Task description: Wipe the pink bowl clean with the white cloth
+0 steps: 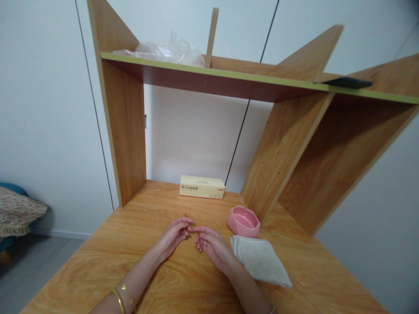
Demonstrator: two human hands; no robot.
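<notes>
Both my hands rest on the wooden desk [108, 257] with their fingertips meeting at the middle. My left hand [175, 235] has its fingers curled loosely inward and holds nothing that I can see. My right hand [211, 246] lies beside it, fingers bent down toward the wood, also with nothing visible in it. A folded grey cloth [260, 261] lies just right of my right hand, nearly touching the wrist. A pink faceted dish [243, 221] stands behind the cloth.
A long cream box [202, 187] lies at the back of the desk against the wall. A wooden shelf [229, 78] spans overhead, with crumpled clear plastic [166, 51] and a dark flat object [347, 82] on top. Slanted wooden panels [281, 152] stand at right.
</notes>
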